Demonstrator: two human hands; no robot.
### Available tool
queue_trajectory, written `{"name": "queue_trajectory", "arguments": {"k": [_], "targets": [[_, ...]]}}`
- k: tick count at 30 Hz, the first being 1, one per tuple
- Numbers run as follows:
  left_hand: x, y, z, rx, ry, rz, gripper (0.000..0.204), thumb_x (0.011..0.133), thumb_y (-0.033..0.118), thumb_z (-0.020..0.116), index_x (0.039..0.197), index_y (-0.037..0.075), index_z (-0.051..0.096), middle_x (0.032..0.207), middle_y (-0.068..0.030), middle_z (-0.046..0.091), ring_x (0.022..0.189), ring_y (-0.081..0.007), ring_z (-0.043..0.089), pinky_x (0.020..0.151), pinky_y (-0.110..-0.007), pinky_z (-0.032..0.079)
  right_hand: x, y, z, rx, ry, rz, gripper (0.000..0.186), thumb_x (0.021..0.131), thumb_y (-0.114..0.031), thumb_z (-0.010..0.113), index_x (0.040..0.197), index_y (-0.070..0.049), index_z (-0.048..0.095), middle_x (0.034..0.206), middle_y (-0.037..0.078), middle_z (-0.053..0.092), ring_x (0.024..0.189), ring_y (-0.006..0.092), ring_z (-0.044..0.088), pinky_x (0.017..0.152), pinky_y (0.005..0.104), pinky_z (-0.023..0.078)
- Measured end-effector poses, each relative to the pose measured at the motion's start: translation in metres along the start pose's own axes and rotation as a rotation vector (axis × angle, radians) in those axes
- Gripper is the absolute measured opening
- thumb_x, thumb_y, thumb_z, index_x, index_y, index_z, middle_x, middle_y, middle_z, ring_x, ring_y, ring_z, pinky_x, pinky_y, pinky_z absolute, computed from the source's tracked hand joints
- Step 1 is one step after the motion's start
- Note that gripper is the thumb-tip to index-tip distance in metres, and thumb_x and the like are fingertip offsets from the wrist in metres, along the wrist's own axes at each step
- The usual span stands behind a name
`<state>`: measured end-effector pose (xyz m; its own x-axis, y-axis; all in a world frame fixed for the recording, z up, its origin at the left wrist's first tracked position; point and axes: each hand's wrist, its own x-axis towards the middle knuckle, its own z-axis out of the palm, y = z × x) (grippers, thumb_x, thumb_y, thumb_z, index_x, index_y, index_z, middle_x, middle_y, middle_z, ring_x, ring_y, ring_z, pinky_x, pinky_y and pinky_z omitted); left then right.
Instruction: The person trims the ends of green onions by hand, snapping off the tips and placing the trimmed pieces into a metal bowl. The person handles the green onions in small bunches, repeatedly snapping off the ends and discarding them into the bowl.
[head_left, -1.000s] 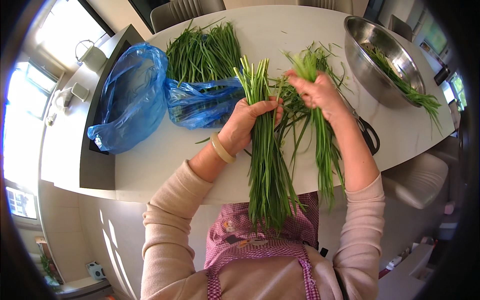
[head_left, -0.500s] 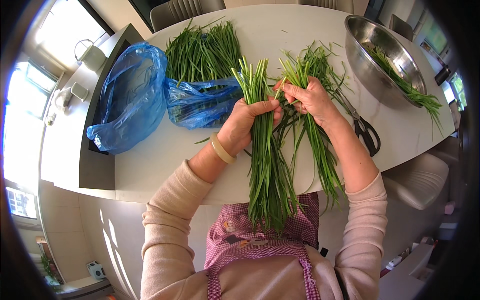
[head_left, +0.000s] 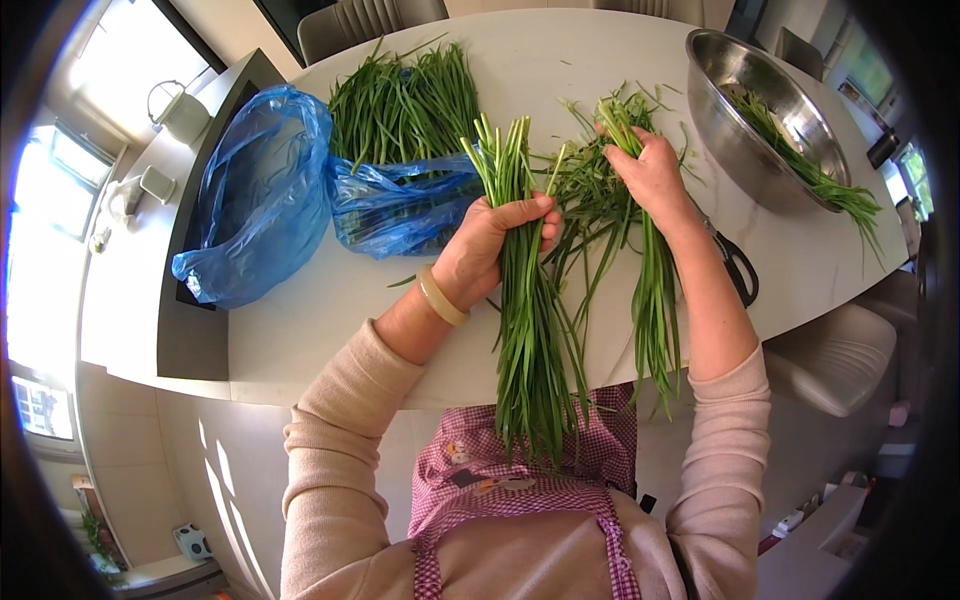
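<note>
My left hand (head_left: 497, 238) is closed round a thick bunch of garlic chives (head_left: 535, 335), pale stem ends up and green leaves hanging past the table edge. To its right, my right hand (head_left: 652, 178) grips a thinner bunch of chives (head_left: 656, 310), its leaves also trailing down. Between and behind the hands lies a messy heap of loose chive bits (head_left: 592, 180). Scissors with black handles (head_left: 742, 272) lie beside my right forearm, which partly hides them.
A large pile of chives (head_left: 405, 105) rests at the back left, partly in a blue plastic bag (head_left: 262, 200). A steel bowl (head_left: 725, 150) at the right holds more chives, hanging over its rim. Chairs (head_left: 830, 360) stand around the white table (head_left: 310, 340).
My right hand has moved away from the left, right and slightly forward over the loose heap, carrying its bunch. The left hand has barely moved. The scissors are now more covered by my arm.
</note>
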<state>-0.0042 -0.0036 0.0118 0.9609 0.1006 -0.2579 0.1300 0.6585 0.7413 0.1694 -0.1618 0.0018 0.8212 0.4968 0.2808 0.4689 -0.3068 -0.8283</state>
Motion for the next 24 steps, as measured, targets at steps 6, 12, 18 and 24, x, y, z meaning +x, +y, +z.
{"name": "queue_trajectory", "arguments": {"k": [6, 12, 18, 24], "targets": [[0.002, -0.002, -0.003, 0.023, 0.027, 0.031, 0.011, 0.087, 0.009, 0.065, 0.094, 0.001, 0.06, 0.081, -0.0074, 0.064, 0.068, -0.0131, 0.063, 0.062, -0.026, 0.055, -0.005, -0.015, -0.006, 0.069, -0.045, 0.094, 0.028, 0.082, -0.028, 0.068, 0.094, -0.003, 0.07, 0.057, -0.001, 0.056, 0.052, 0.0077, 0.048, 0.054, 0.0292, 0.043], [0.002, -0.002, 0.0, 0.03, 0.028, 0.045, 0.012, 0.087, 0.009, 0.066, 0.093, 0.001, 0.06, 0.081, -0.0076, 0.064, 0.067, -0.0136, 0.063, 0.061, -0.026, 0.055, -0.005, -0.007, 0.005, 0.102, 0.055, -0.125, 0.03, 0.081, -0.018, 0.071, 0.108, -0.004, 0.069, 0.069, -0.003, 0.062, 0.056, 0.0064, 0.05, 0.059, 0.0265, 0.045], [0.002, -0.005, -0.002, 0.05, 0.027, 0.073, 0.013, 0.086, 0.008, 0.067, 0.093, 0.001, 0.06, 0.081, -0.0079, 0.065, 0.067, -0.0149, 0.064, 0.061, -0.026, 0.055, -0.03, -0.056, 0.009, 0.531, -0.372, 0.288, 0.022, 0.087, -0.016, 0.067, 0.106, -0.007, 0.068, 0.058, -0.01, 0.045, 0.046, 0.0038, 0.038, 0.043, 0.0229, 0.031], [0.001, -0.004, 0.004, 0.076, 0.038, 0.021, 0.014, 0.085, 0.008, 0.068, 0.097, 0.002, 0.063, 0.08, -0.0054, 0.065, 0.068, -0.0146, 0.064, 0.061, -0.025, 0.054, -0.021, -0.057, 0.013, 0.813, 0.076, 0.357, 0.025, 0.095, -0.03, 0.053, 0.097, -0.006, 0.061, 0.067, 0.0, 0.055, 0.053, 0.0086, 0.051, 0.051, 0.0214, 0.042]]}}
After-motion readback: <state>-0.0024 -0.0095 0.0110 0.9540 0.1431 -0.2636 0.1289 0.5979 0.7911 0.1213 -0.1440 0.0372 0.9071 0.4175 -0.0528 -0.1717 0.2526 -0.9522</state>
